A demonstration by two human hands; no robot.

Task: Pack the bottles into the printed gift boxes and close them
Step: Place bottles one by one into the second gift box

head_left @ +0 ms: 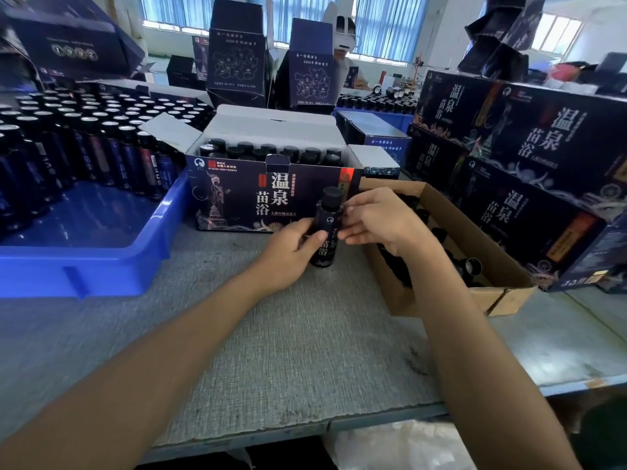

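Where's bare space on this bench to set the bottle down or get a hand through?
Widest free patch: the table in front of the open gift box, between blue bin and cardboard box, down to the near edge. The bin's near floor is bare too. Crowded: bin's far half, the cardboard box, and the stacked boxes on the right.

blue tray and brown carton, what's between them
Head view: the open gift box, and before it a bottle held by left hand and right hand.
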